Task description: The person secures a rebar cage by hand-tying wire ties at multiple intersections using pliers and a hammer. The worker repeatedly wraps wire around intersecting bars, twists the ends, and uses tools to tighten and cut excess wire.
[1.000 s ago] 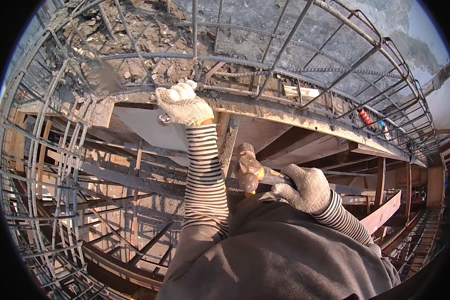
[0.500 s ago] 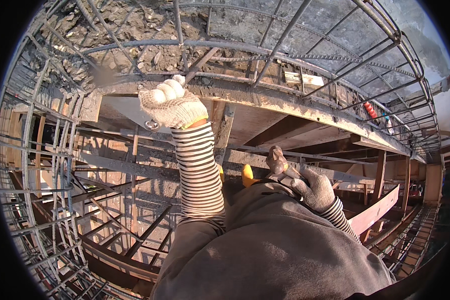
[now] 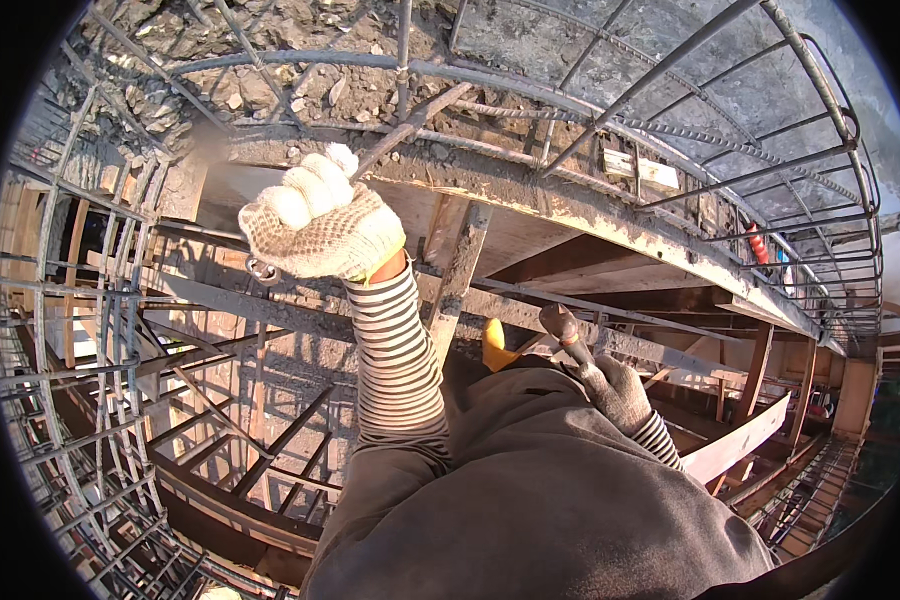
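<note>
My left hand (image 3: 315, 225), in a cream knitted glove, is raised in a closed fist in front of the timber edge. A small shiny metal end with a round opening (image 3: 262, 268) sticks out below the fist; the rest of that tool is hidden in my grip. My right hand (image 3: 618, 393), gloved too, is low near my right thigh. Its fingers are wrapped around what looks like a hammer (image 3: 560, 324), whose brown, rounded end points up and away from me. A diagonal wooden strut (image 3: 405, 128) lies just beyond my left fist.
Rebar cages rise on the left (image 3: 130, 300) and curve across the far side to the right (image 3: 720, 130). Rubble (image 3: 310, 90) lies behind the muddy timber edge (image 3: 570, 215). Below are beams, crossing bars and a yellow boot (image 3: 495, 348). A red-handled object (image 3: 757, 245) sits far right.
My left fist has moved left and nearer to me, still closed. My right hand has shifted slightly left, and the hammer is now tilted differently. The view has turned a little.
</note>
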`<state>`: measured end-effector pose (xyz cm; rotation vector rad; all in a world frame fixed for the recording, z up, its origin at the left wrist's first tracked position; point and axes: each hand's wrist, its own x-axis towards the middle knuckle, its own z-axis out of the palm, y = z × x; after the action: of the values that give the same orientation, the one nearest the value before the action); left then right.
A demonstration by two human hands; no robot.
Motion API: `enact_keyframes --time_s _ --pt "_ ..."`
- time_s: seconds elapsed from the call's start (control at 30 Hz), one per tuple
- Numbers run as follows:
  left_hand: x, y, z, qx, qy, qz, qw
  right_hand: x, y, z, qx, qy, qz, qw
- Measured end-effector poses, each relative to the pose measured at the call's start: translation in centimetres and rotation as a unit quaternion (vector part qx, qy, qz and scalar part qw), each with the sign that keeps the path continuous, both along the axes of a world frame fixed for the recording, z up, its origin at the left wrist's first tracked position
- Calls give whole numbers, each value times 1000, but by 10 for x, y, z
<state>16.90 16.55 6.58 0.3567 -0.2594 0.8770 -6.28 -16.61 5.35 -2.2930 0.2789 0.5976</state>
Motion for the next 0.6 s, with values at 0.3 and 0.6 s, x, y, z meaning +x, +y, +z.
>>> enact_keyframes --time_s 0.3,0.6 --pt "17 -32 -21 -56 -23 8 998 -1 7 -6 -22 42 -10 999" --pt "15 -21 -9 -103 59 -69 991 55 32 27 105 -169 159 967"
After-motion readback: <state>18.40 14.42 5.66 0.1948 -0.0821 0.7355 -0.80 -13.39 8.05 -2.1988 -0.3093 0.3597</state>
